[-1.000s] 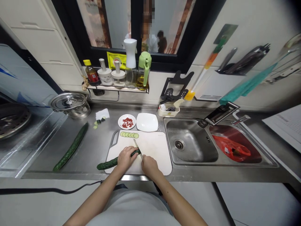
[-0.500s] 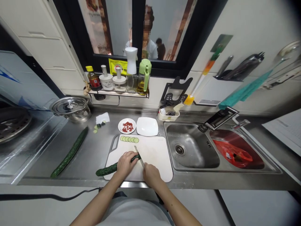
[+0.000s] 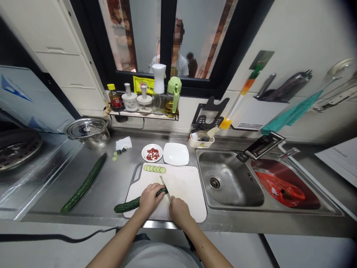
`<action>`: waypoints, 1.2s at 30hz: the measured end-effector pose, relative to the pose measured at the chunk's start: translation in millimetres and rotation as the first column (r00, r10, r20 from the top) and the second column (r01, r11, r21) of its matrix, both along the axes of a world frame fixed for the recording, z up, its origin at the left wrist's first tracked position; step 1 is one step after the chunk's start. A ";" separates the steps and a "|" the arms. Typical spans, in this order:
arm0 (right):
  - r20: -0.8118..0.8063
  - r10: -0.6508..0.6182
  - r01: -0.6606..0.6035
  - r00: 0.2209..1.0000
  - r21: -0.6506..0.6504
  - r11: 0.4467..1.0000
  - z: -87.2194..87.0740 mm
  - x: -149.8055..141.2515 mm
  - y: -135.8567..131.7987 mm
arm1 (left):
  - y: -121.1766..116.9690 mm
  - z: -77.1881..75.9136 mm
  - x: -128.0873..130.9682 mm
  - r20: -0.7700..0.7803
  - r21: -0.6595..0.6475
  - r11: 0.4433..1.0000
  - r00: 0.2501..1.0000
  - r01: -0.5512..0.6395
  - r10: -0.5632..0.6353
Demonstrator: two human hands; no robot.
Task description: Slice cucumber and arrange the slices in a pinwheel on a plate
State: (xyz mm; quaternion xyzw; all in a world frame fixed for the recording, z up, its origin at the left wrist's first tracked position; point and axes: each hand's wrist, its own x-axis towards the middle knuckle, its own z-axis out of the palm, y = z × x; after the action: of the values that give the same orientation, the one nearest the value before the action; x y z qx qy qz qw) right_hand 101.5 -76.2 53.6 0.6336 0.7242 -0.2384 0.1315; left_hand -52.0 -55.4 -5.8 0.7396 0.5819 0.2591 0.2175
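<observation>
On the white cutting board [image 3: 192,201], my left hand [image 3: 150,197] is closed over a dark green cucumber [image 3: 126,206], whose uncut end sticks out past the board's left side. My right hand [image 3: 180,211] grips a knife [image 3: 165,186] by its handle, and the blade stands at the cucumber's right, cut end. A row of several thin cucumber slices [image 3: 154,169] lies along the board's upper left. Behind the board are a small plate of chopped red pieces [image 3: 152,153] and a white square dish [image 3: 175,154]. Part of the cucumber is hidden under my left hand.
A whole cucumber [image 3: 84,184] lies left of the board, near cucumber scraps [image 3: 115,156] and a lidded steel pot [image 3: 89,133]. To the right is a double sink [image 3: 231,178] with a red plastic bag [image 3: 280,189]. Bottles line a wall shelf [image 3: 142,114].
The whole view has shifted slightly downward in the picture. Both hands, the knife and the cucumber keep nearly the same places on the board.
</observation>
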 end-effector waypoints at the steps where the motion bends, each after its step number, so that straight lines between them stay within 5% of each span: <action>1: 0.000 -0.003 0.003 1.000 0.005 1.000 -0.9 -0.9 0.8 | -0.1 0.8 0.0 0.002 -0.001 1.000 1.000 0.000 0.000; 22: 0.000 -0.049 0.049 0.999 0.045 0.998 0.3 -11.8 8.3 | -0.3 3.3 -0.3 -0.004 -0.044 0.999 1.000 -0.006 0.006; 36: -0.003 -0.066 0.066 0.998 0.057 0.996 -2.5 -0.6 -13.0 | -2.8 3.9 1.0 0.000 -0.015 1.000 1.000 -0.014 0.014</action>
State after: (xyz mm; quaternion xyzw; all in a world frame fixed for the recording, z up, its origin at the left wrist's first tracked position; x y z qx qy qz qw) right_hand 100.8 -89.2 51.1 0.6605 0.7094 -0.2223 0.1050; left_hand -51.1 -58.2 -1.9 0.7338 0.5889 0.2563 0.2214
